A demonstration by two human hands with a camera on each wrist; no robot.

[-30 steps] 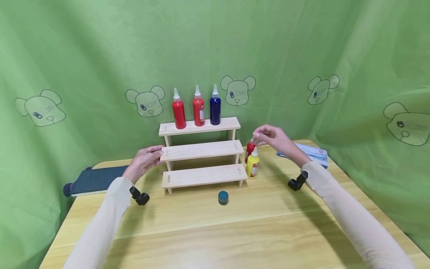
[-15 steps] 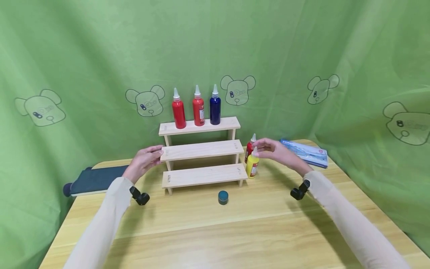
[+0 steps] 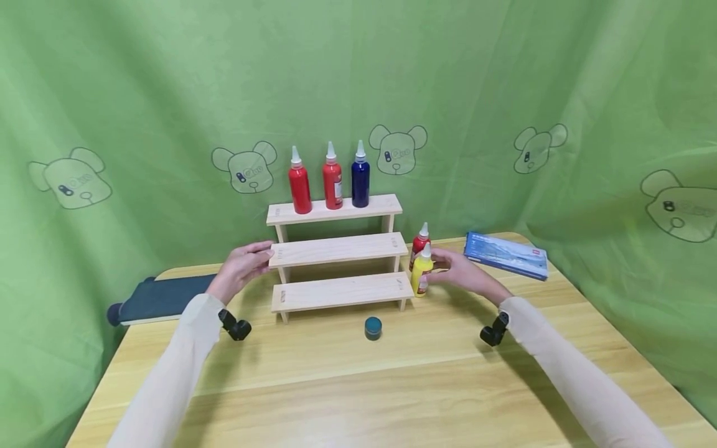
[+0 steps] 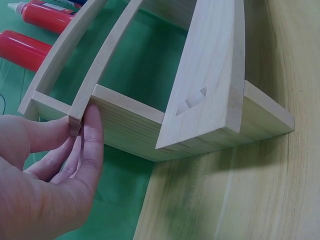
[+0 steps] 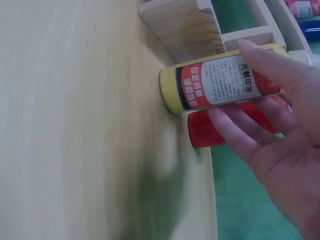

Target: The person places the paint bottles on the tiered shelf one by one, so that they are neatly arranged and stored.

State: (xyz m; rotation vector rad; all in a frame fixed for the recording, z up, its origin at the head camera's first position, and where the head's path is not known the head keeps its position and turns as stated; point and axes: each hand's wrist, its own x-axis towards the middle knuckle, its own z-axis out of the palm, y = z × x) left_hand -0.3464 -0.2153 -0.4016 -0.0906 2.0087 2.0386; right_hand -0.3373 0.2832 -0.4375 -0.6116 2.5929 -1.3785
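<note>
A three-step wooden shelf (image 3: 342, 292) stands on the table. My left hand (image 3: 241, 267) pinches the left end of its middle step between thumb and fingers, as the left wrist view shows close up. Beside the shelf's right end, my right hand (image 3: 462, 274) grips a yellow bottle (image 5: 215, 80) with a white nozzle and a printed label. Its thumb lies over the label and its fingers reach round the other side. The bottle is upright at table level. Just behind it stands a red bottle (image 3: 416, 246), partly hidden by the yellow one.
Two red bottles (image 3: 300, 190) and a dark blue bottle (image 3: 361, 185) stand on the top step. A small teal-lidded jar (image 3: 373, 328) sits in front of the shelf. A blue box (image 3: 506, 255) lies at the right, a dark folded cloth item (image 3: 168, 298) at the left.
My right hand has moved down from the red bottle's nozzle to the yellow bottle and its fingers have come round it. The left hand has stayed on the shelf.
</note>
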